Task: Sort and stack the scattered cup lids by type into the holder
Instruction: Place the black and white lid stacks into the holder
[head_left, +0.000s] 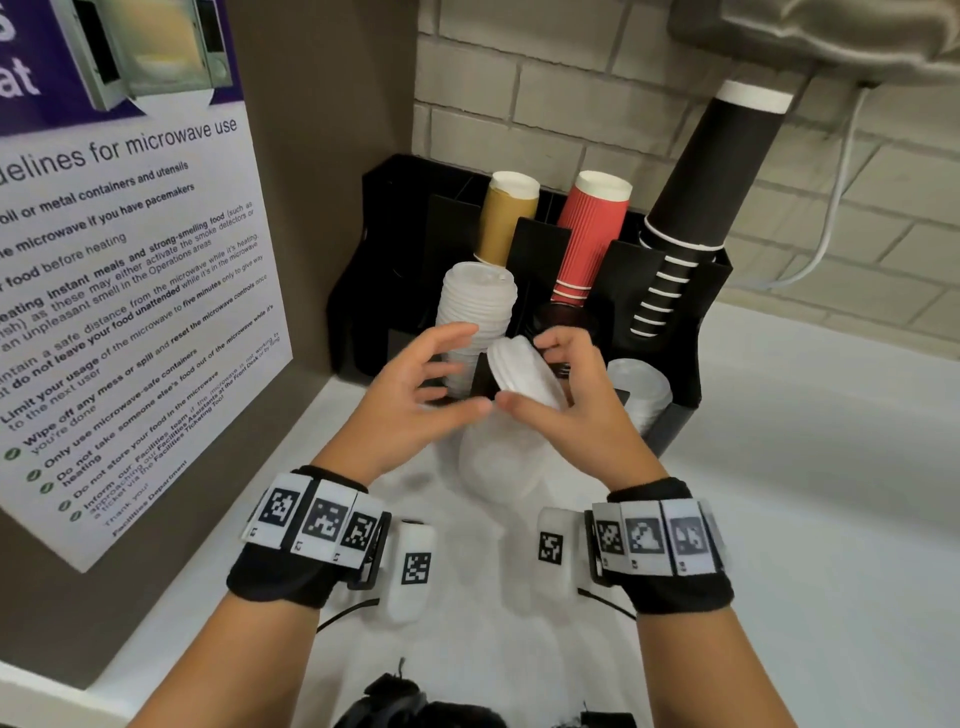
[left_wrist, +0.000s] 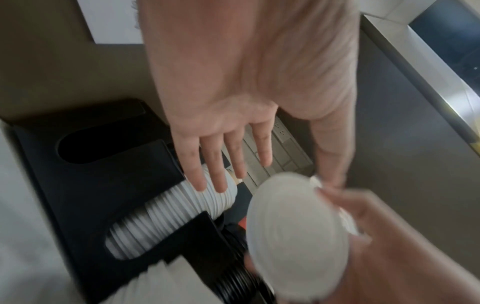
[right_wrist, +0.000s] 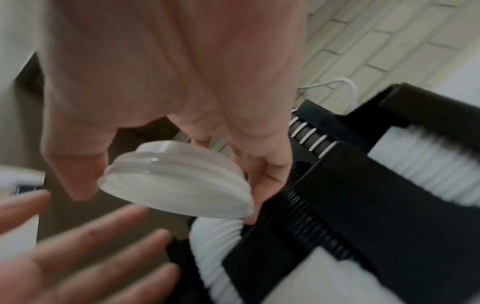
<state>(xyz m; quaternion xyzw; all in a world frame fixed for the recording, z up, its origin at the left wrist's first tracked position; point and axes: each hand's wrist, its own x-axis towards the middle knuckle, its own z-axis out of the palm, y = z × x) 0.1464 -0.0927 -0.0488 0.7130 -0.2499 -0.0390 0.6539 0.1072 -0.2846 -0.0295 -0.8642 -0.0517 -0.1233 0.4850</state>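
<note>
My right hand (head_left: 550, 374) pinches a white cup lid (head_left: 522, 371) by its rim, tilted on edge, just in front of the black holder (head_left: 691, 374). The same white cup lid (right_wrist: 176, 183) fills the middle of the right wrist view, and the white cup lid (left_wrist: 296, 228) shows its underside in the left wrist view. My left hand (head_left: 431, 374) hovers beside it with fingers spread, holding nothing. A tall stack of white lids (head_left: 475, 312) stands in the holder's left slot, a black lid stack (right_wrist: 311, 222) in the middle slot, and another white lid stack (head_left: 641, 389) at the right.
More white lids (head_left: 498, 467) lie on the white counter below my hands. Brown cups (head_left: 506, 218), red cups (head_left: 589, 234) and black cups (head_left: 696, 197) rise from the holder's back slots. A poster (head_left: 119, 286) covers the left wall; a brick wall (head_left: 571, 104) is behind.
</note>
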